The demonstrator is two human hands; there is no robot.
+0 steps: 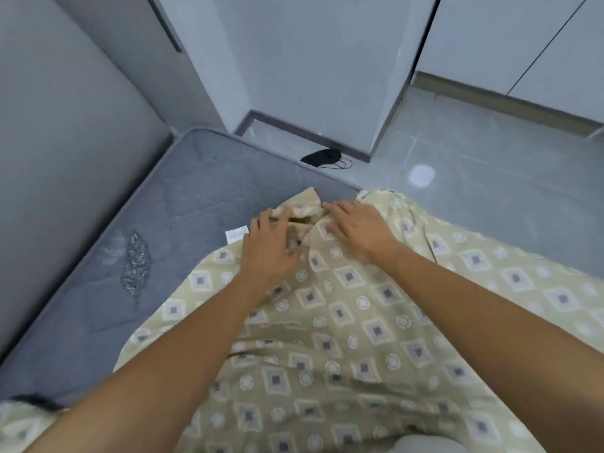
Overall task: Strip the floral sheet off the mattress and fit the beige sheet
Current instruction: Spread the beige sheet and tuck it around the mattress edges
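Lay half-spread over the bare grey quilted mattress (pixel 183 204), that beige diamond-patterned cotton sheet (pixel 359 322), its bunched far corner pinched by left hand (pixel 266 253), right hand (pixel 358 227) flat on it; risked slipping off untucked.

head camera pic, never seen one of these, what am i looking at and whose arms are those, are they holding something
There is no machine here. The single picture comes from a wide-angle camera worn on a person's head, looking forward and down, so the two bare arms reaching in from the bottom are the wearer's own.

Below them lies a grey quilted mattress on a tiled floor, pushed into a corner. A beige sheet printed with squares and circles covers its near part; the far part is bare.

The left hand grips a bunched edge of the sheet. The right hand rests on the same bunch; whether it pinches cloth is unclear. A dark eye mask lies on the floor beyond.
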